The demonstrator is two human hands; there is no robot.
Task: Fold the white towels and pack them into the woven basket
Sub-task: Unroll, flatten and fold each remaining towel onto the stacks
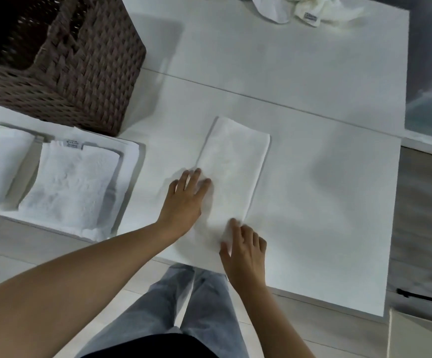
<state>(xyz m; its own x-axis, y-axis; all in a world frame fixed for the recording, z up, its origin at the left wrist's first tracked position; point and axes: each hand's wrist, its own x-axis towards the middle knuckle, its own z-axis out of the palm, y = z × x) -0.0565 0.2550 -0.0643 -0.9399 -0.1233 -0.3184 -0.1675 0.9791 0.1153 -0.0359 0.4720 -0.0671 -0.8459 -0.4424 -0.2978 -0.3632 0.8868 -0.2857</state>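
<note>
1. At the middle of the white table (313,202), a white towel (233,166) lies folded into a long narrow strip, running from about 12 o'clock down toward 6 o'clock with a slight lean.
2. The left hand (186,200) rests flat on the strip's 9 o'clock edge, fingers straight and slightly spread, pressing the cloth and gripping nothing.
3. The right hand (246,251) is at the strip's near end, around 6 o'clock; its thumb and fingers curl round the towel's corner and pinch it just off the table.
4. The woven basket (85,73) stands at 10 o'clock, dark brown, well apart from the strip; its inside is too dark to read.
5. Folded towels (67,187) lie side by side at 9 o'clock, just in front of the basket, on a flat white cloth.
6. A crumpled pile of unfolded towels (310,9) sits at 1 o'clock on the far edge of the table.
7. Grey jeans (184,306) show at 6 o'clock, below the table edge.
</note>
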